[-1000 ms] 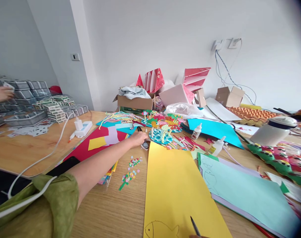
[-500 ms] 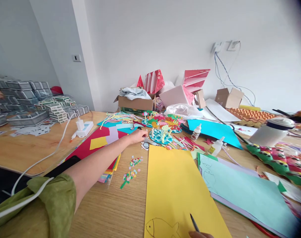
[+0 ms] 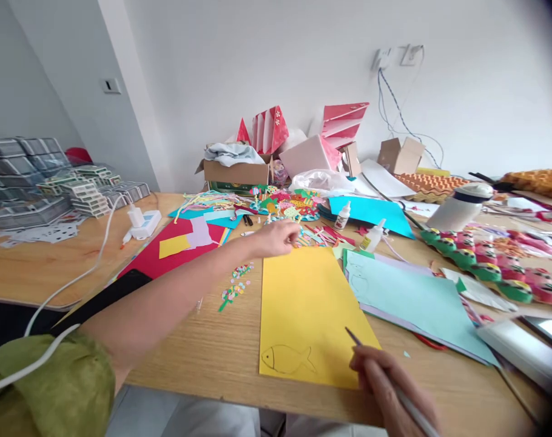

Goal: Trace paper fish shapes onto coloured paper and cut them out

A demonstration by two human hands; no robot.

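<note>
A yellow sheet of paper (image 3: 303,309) lies before me, with a fish outline (image 3: 286,359) drawn near its lower left corner. My right hand (image 3: 380,376) grips a grey pen (image 3: 410,403) over the sheet's lower right edge, its dark tip pointing up and left. Reaching forward, my left hand (image 3: 279,237) has its fingers curled at the far edge of the yellow sheet, beside small paper cut-outs; whatever is in the fingers is hidden. Behind it sits a pile of colourful paper fish (image 3: 292,206). Dotted paper scraps (image 3: 233,294) lie left of the sheet.
Two glue bottles (image 3: 343,216) stand beyond the sheet. Right of it are light-blue paper (image 3: 412,297) with drawn outlines and painted egg-carton pieces (image 3: 485,261). Red paper (image 3: 185,258) lies left. A cardboard box (image 3: 237,173) stands by the wall. A white cable (image 3: 89,267) crosses the left side.
My left hand has moved right and nearer, to the yellow sheet's far edge. The view has tilted down, so more of my right hand with the pen shows.
</note>
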